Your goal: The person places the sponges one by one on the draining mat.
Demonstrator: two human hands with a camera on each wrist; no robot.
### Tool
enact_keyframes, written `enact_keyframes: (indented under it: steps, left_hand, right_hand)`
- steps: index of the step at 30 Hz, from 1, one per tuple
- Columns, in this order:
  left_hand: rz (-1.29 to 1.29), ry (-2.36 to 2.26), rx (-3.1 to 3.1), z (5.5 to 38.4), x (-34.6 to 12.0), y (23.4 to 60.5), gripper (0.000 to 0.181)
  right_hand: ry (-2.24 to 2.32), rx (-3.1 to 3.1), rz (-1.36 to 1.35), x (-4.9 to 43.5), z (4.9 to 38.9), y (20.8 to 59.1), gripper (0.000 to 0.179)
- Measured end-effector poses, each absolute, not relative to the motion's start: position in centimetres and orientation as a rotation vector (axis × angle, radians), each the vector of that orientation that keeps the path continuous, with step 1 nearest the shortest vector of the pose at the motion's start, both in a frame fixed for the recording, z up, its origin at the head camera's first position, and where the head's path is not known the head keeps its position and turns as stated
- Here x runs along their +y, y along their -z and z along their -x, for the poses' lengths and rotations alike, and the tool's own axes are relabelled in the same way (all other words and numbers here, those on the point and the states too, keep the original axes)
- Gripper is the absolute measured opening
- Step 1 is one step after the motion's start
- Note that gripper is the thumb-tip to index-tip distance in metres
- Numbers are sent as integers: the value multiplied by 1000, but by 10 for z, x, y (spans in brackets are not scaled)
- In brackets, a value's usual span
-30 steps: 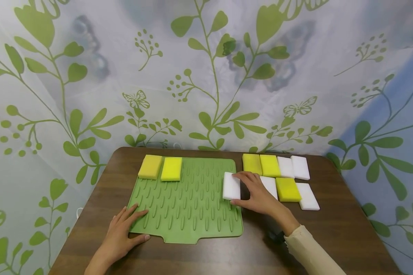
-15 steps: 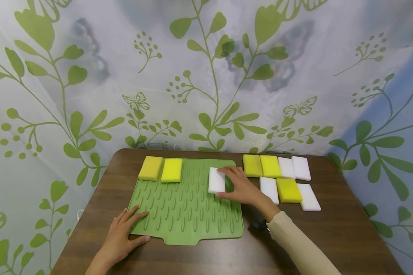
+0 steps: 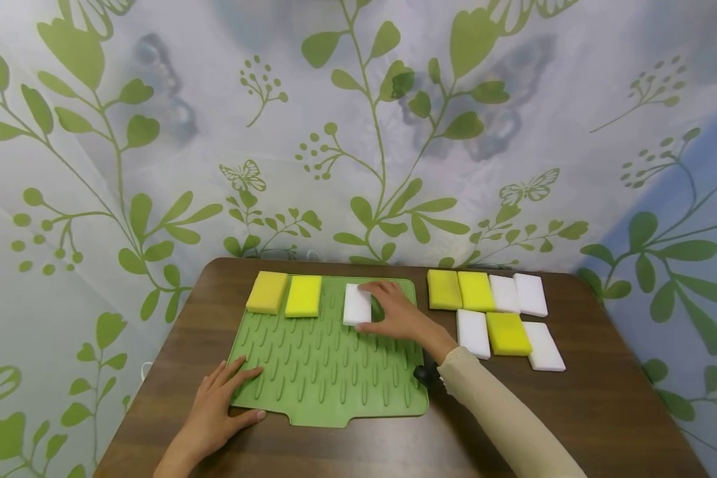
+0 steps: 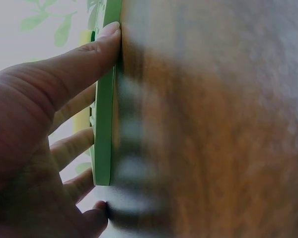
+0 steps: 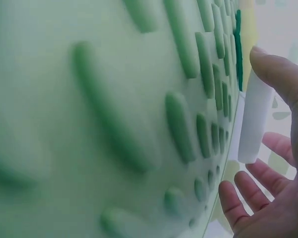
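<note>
My right hand (image 3: 403, 317) pinches a white sponge (image 3: 356, 305) between thumb and fingers, over the back middle of a green ribbed mat (image 3: 328, 378). In the right wrist view, this white sponge (image 5: 256, 121) stands between the thumb and the fingertips, close over the mat. To its left on the mat are a bright yellow sponge (image 3: 303, 295) and a darker, orange-yellow sponge (image 3: 267, 292). My left hand (image 3: 212, 415) rests with spread fingers at the mat's front left corner. The left wrist view has the thumb (image 4: 84, 62) along the mat's green edge (image 4: 105, 129).
Right of the mat, sponges lie in two rows on the brown table (image 3: 514, 411): yellow ones (image 3: 477, 291) and white ones (image 3: 530, 294) behind, white (image 3: 473, 334) and yellow (image 3: 508, 333) in front. A leaf-patterned cloth (image 3: 334, 166) hangs behind the table.
My right hand has carried the white sponge left and back from the mat's right edge, toward the bright yellow sponge. The left hand stays in place on the mat.
</note>
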State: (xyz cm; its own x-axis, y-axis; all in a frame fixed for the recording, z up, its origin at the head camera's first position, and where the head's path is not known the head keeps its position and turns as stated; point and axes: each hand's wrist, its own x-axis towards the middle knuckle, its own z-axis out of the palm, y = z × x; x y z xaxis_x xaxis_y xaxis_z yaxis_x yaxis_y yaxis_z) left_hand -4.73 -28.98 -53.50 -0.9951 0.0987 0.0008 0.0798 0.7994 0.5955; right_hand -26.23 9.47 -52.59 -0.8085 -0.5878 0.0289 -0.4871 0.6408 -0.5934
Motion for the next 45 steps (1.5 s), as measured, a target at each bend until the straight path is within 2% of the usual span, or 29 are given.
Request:
enact_keyframes:
  steps: [19, 36, 45]
  left_hand:
    - [-145, -994, 2932, 47, -285, 536, 78]
    - [-137, -990, 2935, 48, -286, 535, 77]
    - [-136, -984, 2946, 47, -290, 536, 77]
  right_hand:
    - [769, 2692, 934, 54, 280, 532, 88]
    - [733, 2724, 947, 50, 278, 531, 90]
    - [809, 2676, 962, 55, 273, 526, 99]
